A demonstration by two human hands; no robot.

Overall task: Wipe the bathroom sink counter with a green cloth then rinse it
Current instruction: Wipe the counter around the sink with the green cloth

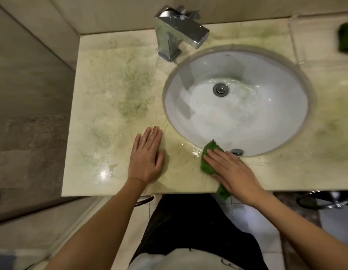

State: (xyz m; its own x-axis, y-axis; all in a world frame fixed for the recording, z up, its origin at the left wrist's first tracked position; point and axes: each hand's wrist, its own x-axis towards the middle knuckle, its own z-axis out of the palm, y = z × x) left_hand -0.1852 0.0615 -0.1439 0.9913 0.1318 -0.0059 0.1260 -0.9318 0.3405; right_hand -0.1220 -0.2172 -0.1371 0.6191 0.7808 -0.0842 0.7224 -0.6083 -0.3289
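Pressing my right hand [235, 170] flat on a crumpled green cloth [208, 164], I lean over a pale cream marble counter [111, 90] mottled with greenish stains. My right forearm comes in from the lower right. The hand lies palm down just in front of the oval white ceramic sink basin [247, 117], at its near rim. The fingers [218, 155] are straight and close together, pointing left and slightly toward the basin; they press on the cloth rather than curl round it.

The cloth lies under my fingers and palm. One corner sticks out past the fingertips and reaches the basin's near rim. The other end pokes out beneath the heel of my hand and hangs over the counter's front edge. A small round chrome cap [237, 152] sits at the basin's near rim, just beside my knuckles.

My left hand [147, 156] rests palm down on bare counter left of the basin, apart from the cloth, fingers straight and barely spread, holding nothing. Water glistens on the counter further left of the basin.

Behind the basin, toward its left, stands a square chrome faucet [177, 34]. Water films the basin floor around the round chrome drain [220, 89]. Far right of the basin sits a blurred dark green object [346, 38]; I cannot tell what it is.
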